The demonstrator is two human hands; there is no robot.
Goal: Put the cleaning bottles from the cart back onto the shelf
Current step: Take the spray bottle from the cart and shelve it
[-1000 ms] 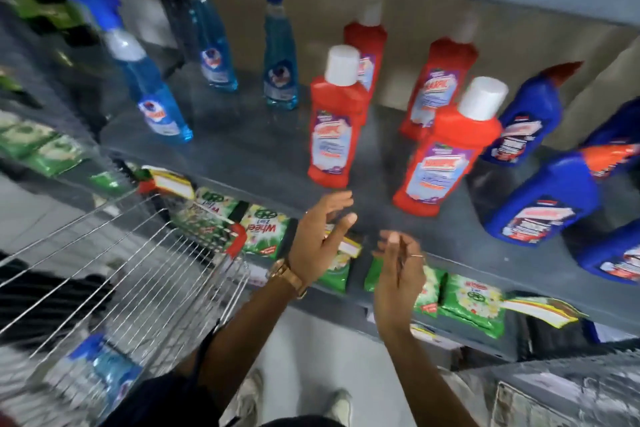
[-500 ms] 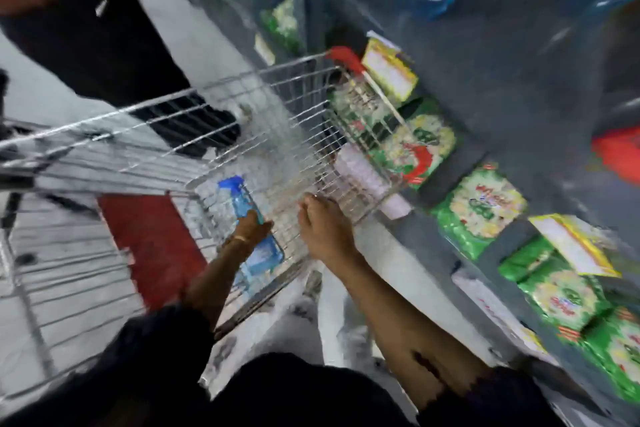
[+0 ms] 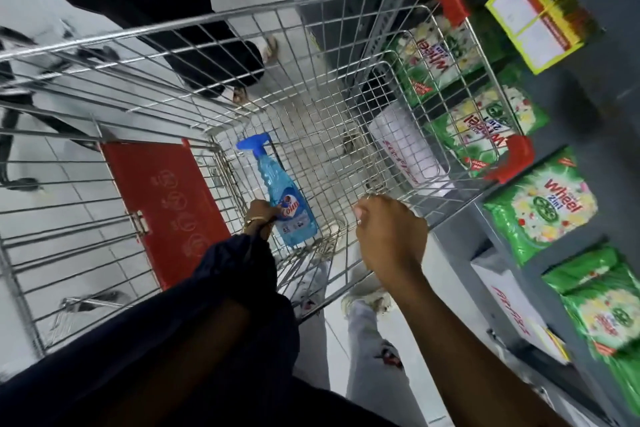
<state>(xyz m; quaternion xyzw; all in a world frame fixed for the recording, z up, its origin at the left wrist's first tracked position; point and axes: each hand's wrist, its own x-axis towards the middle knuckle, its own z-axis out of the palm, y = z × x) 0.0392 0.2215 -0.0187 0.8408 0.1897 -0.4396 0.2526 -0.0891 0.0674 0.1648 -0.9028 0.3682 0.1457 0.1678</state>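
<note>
Translucent blue plastic spray bottle (image 3: 282, 192) at frame centre, lying inside the wire cart (image 3: 225, 15), trigger head toward upper left, base gripped by the left hand (image 3: 259, 215); right hand (image 3: 389, 236) clasps the cart rim.

Dark navy sleeve (image 3: 239, 263) bunched above the left wrist, gold band (image 3: 254, 219) there, perhaps a watch; right forearm (image 3: 450, 319) bare; pale trousers (image 3: 374, 367), white shoes (image 3: 367, 298).
</note>
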